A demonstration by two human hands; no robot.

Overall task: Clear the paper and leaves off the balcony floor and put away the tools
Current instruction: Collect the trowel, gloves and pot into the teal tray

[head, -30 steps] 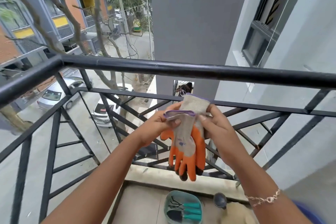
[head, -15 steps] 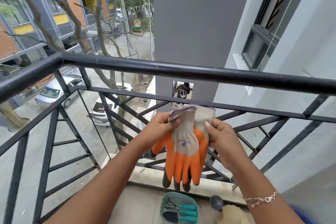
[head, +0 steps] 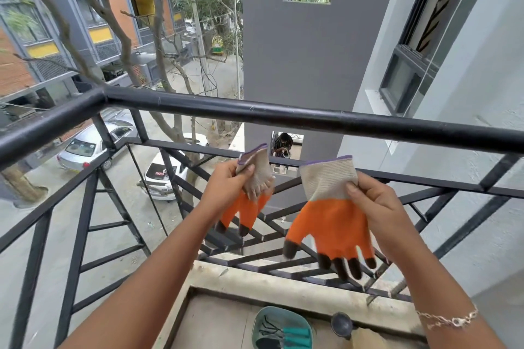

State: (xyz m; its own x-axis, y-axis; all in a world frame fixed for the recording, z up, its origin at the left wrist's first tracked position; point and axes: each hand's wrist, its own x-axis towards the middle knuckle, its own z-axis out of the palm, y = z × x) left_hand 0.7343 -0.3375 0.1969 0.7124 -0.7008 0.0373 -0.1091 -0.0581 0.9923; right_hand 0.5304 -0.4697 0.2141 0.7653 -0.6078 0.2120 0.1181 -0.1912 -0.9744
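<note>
I hold two orange and beige work gloves apart in the air, in front of the black balcony railing (head: 283,116). My left hand (head: 229,184) grips the cuff of one glove (head: 249,207), which hangs bunched with its dark fingertips down. My right hand (head: 374,204) pinches the cuff of the other glove (head: 326,221), which hangs flat with its fingers spread. On the balcony floor (head: 215,320) below sits a teal tub (head: 261,323) with teal-handled garden tools (head: 295,334) in it.
A dark round object (head: 341,324) and a tan piece of paper or bag (head: 365,338) lie on the floor right of the tub. A concrete kerb (head: 255,278) runs under the railing. The white wall (head: 467,178) closes the right side.
The two gloves were held together as a pair in front of me. Now my hands have drawn apart, each holding one glove.
</note>
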